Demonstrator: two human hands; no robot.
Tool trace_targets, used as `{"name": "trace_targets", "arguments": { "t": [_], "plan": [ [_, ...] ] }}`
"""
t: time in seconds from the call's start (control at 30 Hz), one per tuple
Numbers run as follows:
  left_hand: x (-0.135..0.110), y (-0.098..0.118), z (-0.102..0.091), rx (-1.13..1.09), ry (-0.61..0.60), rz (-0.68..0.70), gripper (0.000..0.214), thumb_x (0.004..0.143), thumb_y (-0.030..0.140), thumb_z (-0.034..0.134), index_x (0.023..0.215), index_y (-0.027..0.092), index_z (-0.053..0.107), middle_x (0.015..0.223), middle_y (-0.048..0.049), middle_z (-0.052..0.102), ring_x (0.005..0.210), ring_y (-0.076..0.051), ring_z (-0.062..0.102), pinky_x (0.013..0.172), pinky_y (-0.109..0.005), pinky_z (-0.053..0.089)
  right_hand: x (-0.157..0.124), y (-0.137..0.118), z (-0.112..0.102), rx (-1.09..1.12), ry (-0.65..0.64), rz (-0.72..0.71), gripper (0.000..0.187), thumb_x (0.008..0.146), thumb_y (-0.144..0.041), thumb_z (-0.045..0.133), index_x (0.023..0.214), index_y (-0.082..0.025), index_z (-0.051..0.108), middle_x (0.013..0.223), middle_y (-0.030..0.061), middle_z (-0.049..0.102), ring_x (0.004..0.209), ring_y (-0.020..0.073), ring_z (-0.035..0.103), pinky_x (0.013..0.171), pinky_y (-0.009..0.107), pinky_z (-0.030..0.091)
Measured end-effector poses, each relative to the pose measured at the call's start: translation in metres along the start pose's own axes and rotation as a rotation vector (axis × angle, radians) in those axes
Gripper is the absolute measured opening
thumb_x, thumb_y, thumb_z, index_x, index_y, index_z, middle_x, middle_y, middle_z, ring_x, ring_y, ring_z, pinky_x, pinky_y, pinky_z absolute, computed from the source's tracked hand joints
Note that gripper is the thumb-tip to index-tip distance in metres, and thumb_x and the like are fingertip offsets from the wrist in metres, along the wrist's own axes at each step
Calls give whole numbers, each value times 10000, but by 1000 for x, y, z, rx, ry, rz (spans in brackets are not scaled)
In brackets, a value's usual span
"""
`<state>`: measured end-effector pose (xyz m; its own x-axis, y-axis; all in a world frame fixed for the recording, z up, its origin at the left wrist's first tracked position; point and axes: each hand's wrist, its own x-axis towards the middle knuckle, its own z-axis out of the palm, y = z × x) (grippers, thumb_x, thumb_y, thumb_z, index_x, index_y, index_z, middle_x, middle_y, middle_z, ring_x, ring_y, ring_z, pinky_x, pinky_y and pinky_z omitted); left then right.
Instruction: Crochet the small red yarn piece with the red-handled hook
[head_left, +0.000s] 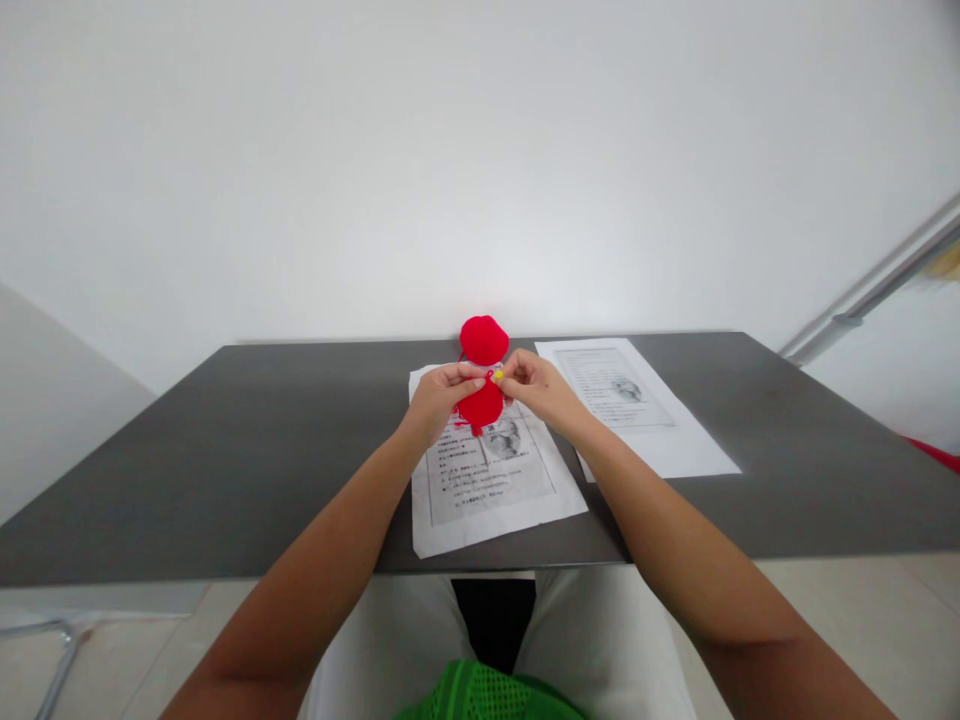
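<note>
My left hand (441, 397) pinches the upper edge of a soft, rounded red piece (481, 404) between thumb and fingers. Thin red cord ends dangle from its lower side, and a small red loop sticks up at its top. Close by on the right, my right hand (531, 384) is closed in a pinch on a small yellow object (499, 374), whose exact kind is too small to make out. Just beyond the fingers is a second rounded red piece (484, 340), with a thin red cord at its left side. Below both hands lies a printed sheet (495, 500).
Another printed sheet (667, 450) lies to the right on the dark grey table (225, 470). A white wall (480, 170) rises along the table's far edge. A grey metal bar (877, 300) slants at the right. Green mesh fabric (487, 695) is over my lap.
</note>
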<state>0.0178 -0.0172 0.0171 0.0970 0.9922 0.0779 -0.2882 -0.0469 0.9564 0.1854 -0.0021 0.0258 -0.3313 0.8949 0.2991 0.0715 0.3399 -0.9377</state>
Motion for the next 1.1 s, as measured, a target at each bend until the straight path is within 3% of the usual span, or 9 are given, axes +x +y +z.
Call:
{"name": "trace_targets", "arguments": {
  "t": [0.17,0.47,0.63,0.8,1.1],
  "plan": [
    [1,0,-1,24,25,11,263,524,294,864,719,166,743,724,-30,750,651,-155,658,714,-311,514,2,1,0,20,-34,15,139,720,-298,580,809,-199,542,605,-57,540,526,107,505,537,257,410],
    [0,1,-2,84,29,37,263,554,334,851,726,169,740,706,-24,742,650,-155,655,717,-313,526,0,1,0,-150,-46,52,147,818,-328,521,745,-201,507,556,-68,471,506,100,428,520,251,341],
    [1,-1,-3,110,52,48,291,540,359,855,730,170,739,713,-34,744,665,-178,663,716,-339,540,3,-1,-3,-47,-38,81,124,829,-302,528,765,-203,490,549,-72,489,490,94,451,500,243,353],
    [4,-7,-7,133,94,55,311,554,342,849,795,166,761,775,-47,763,716,-184,674,786,-356,531,4,-4,-9,110,-45,101,159,796,-309,623,862,-174,572,615,-49,561,525,89,502,529,239,414],
    [8,-13,-10,240,162,108,266,604,313,798,823,165,765,873,-64,764,853,-226,681,844,-384,517,3,-1,-7,197,-51,166,220,776,-338,695,797,-186,536,633,-26,618,517,83,526,496,217,420]
  ]
}}
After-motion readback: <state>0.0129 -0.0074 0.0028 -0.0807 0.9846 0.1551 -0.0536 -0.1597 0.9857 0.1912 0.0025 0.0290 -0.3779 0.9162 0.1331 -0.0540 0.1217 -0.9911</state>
